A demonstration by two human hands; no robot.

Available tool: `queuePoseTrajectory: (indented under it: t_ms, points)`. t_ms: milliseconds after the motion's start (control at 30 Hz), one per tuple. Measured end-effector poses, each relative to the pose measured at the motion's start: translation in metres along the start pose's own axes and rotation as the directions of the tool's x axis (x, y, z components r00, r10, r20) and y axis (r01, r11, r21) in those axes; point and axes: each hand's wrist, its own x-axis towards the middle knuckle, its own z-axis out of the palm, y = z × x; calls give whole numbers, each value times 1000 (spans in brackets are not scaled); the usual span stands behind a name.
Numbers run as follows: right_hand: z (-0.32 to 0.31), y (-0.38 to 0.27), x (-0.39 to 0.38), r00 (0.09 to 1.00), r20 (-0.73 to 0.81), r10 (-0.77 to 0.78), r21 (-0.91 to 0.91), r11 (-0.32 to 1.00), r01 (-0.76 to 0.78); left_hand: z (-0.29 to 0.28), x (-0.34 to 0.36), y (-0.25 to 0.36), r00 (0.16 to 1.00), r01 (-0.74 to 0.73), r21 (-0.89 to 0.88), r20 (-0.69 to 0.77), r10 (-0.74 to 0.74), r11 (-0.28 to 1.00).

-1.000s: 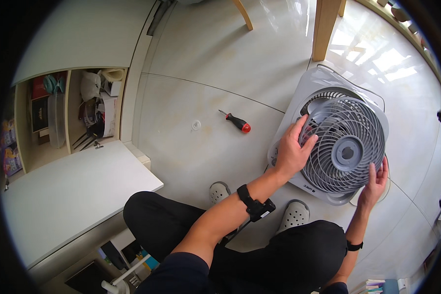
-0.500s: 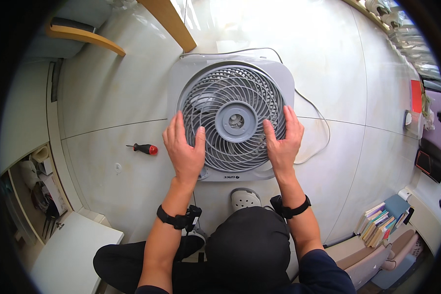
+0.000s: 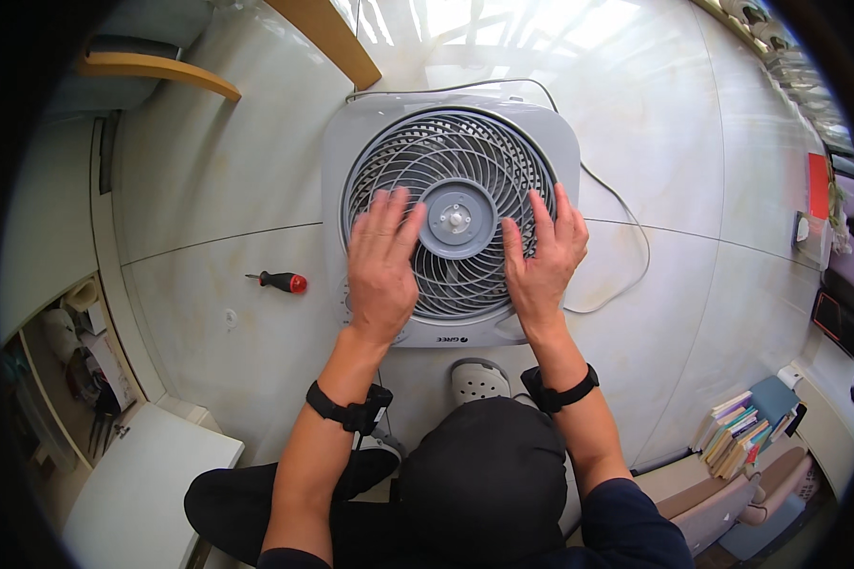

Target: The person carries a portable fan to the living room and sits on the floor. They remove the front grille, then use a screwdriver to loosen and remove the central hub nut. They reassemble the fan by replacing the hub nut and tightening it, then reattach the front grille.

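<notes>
A square grey box fan (image 3: 351, 171) lies flat on the pale tiled floor, its round grille (image 3: 451, 156) facing up. My left hand (image 3: 381, 261) rests palm down on the grille's left side, fingers spread. My right hand (image 3: 543, 256) lies flat on the right side, fingers spread too. Between them is the round hub (image 3: 454, 219). Neither hand holds anything. The fan's grey cord (image 3: 626, 237) loops over the floor to the right. Both wrists carry black bands.
A red and black screwdriver (image 3: 277, 282) lies on the floor left of the fan. A small white part (image 3: 230, 318) sits near it. Wooden furniture legs (image 3: 327, 38) stand beyond the fan. A white cabinet (image 3: 142, 484) is at lower left, stacked books (image 3: 735, 431) at lower right.
The view has swung so the fan is centred in front of me. Both hands have slid from the fan's outer rim inward onto the grille, beside the hub.
</notes>
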Motion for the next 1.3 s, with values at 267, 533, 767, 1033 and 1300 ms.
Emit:
queuePoseTrajectory:
  t_ms: [267,533,767,1033,1300]
  points:
    - [12,-6,-4,969,146,-198,18,980,198,10,-5,2,990,-50,56,135,42,997]
    - [7,-5,-2,951,190,-242,5,969,246,12,2,0,992,-118,-62,-43,115,991]
    - [-21,-75,14,903,58,-425,369,850,376,-38,-49,-50,903,89,-163,-404,-149,983]
    - [68,-235,-20,405,631,-662,567,750,341,-122,-237,-266,54,810,-458,-563,-825,366]
    - [205,-273,-71,375,791,-483,224,799,557,-110,-310,-317,323,880,-203,-407,-854,429]
